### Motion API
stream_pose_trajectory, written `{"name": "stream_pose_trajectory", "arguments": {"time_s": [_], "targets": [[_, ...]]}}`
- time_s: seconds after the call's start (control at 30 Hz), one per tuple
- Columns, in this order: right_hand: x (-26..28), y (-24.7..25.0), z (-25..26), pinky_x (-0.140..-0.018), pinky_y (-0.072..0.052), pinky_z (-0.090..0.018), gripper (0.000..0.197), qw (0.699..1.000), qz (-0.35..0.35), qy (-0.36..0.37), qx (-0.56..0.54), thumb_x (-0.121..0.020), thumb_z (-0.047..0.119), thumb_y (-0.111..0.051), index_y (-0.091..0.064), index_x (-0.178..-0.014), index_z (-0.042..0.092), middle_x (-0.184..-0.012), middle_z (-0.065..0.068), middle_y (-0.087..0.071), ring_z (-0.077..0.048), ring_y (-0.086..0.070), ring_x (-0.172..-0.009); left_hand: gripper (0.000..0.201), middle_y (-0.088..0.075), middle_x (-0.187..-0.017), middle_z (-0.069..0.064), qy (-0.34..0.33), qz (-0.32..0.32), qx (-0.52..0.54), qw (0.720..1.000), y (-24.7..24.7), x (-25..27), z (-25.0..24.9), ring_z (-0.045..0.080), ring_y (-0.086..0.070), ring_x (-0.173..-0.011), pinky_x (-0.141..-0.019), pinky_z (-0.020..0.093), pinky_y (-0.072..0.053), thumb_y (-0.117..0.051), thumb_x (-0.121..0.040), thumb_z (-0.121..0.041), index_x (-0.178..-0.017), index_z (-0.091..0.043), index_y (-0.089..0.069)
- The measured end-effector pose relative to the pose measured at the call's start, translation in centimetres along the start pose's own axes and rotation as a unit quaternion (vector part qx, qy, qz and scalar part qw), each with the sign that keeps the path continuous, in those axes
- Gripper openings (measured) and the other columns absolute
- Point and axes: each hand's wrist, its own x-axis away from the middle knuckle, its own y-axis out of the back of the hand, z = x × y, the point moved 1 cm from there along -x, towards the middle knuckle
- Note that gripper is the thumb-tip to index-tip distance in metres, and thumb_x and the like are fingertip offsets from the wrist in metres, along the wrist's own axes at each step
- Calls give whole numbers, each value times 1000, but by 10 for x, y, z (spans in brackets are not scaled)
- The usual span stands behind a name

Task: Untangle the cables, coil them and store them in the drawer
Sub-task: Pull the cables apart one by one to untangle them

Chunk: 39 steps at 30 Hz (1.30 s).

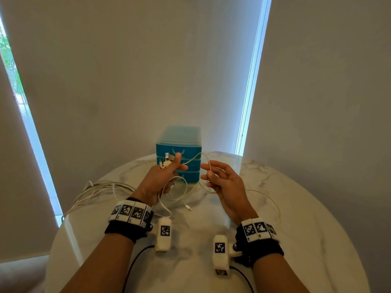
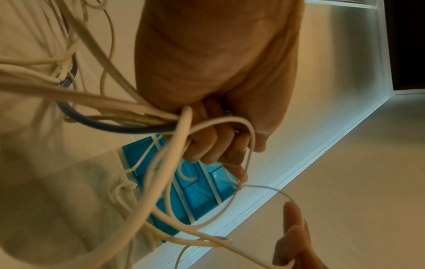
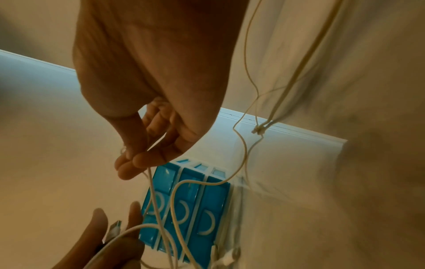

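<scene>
The person is at the untangling step. The left hand (image 1: 163, 176) clenches a bundle of cables (image 2: 128, 116) with the plugs (image 1: 168, 160) sticking out on top, just in front of the blue drawer unit (image 1: 179, 153). The right hand (image 1: 222, 180), fingers loose, pinches one thin cable (image 1: 208, 166). Next, I think, this strand must be pulled free without tightening knots. How the cables cross is hard to see, and the drawers look closed.

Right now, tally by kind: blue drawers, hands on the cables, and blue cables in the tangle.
Drawers in the blue drawer unit: 3
Hands holding cables: 2, left hand, right hand
Blue cable: 1
Total: 6; the white ones are too tangled to count.
</scene>
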Motion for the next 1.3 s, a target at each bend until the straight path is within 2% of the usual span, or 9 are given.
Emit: {"name": "stream_pose_trajectory", "arguments": {"time_s": [0.23,0.37,0.53,0.7,0.8,0.93,1.03,1.13,1.3], "targets": [[11,-10,-2,-69,-55,-27,26,982,140,-100,76,-96,-8,-65,-72,-120,-2,-113,-18,-80,-26,-75,-87,49,-55,-72,-3,-52,-41,71,995,10,-7,1,8,-28,-46,-41,23,-21,-71,-94,-63,-108,-18,-82],[8,-11,3,-79,-58,-32,24,996,52,-51,43,-100,-1,-67,-73,-123,4,-114,-10,-82,-27,-79,-96,46,-47,-62,-3,-26,-6,11,1000,8,0,-1,10,-28,-47,-44,23,-22,-78,-88,-63,-84,-18,-70],[4,1,0,-93,-59,-38,27,998,-47,-23,-44,-102,4,-68,-72,-128,8,-118,-8,-81,-32,-78,-108,44,-38,-57,-5,-25,-21,22,999,8,0,-6,10,-25,-47,-45,23,-19,-74,-93,-60,-80,-18,-71],[8,-15,2,-79,-60,-28,26,997,59,-49,-13,-101,2,-67,-73,-126,8,-119,-10,-80,-27,-77,-100,58,-37,-56,-7,-22,9,-16,1000,4,6,-7,9,-24,-48,-44,24,-20,-71,-91,-68,-104,-13,-85],[11,-21,0,-74,-59,-26,24,989,113,-88,28,-101,2,-67,-75,-123,7,-117,-11,-81,-26,-77,-96,41,-42,-55,-6,-38,-3,-9,999,5,8,-9,10,-28,-48,-43,24,-24,-83,-89,-49,-103,-10,-82],[7,-14,-3,-77,-57,-31,32,991,24,-130,-10,-103,33,-68,-79,-117,7,-110,-9,-80,-26,-76,-97,21,-42,-56,-5,-53,21,-13,998,9,12,-14,11,-28,-50,-46,26,-24,-82,-94,-33,-101,-13,-83],[1,-4,-8,-62,-45,-27,43,988,-50,-137,-43,-101,46,-68,-80,-115,6,-83,-5,-62,-14,-58,-69,21,-43,-59,-3,-64,71,-47,994,11,18,-18,9,-29,-51,-46,23,-24,-79,-95,-32,-105,-15,-85],[0,-6,-7,-52,-28,-25,51,987,-20,-149,-51,-100,53,-67,-77,-121,7,-71,1,-49,-9,-41,-56,14,-48,-66,4,-76,119,-105,984,9,21,-23,9,-34,-54,-49,25,-26,-80,-95,-32,-104,-22,-86],[8,-17,0,-46,-28,-20,33,991,42,-128,3,-103,43,-69,-81,-108,13,-65,1,-45,-9,-35,-53,4,-66,-69,-6,-75,178,-202,960,2,27,-24,4,-47,-57,-52,19,-37,-85,-91,-28,-94,-25,-85]]}}
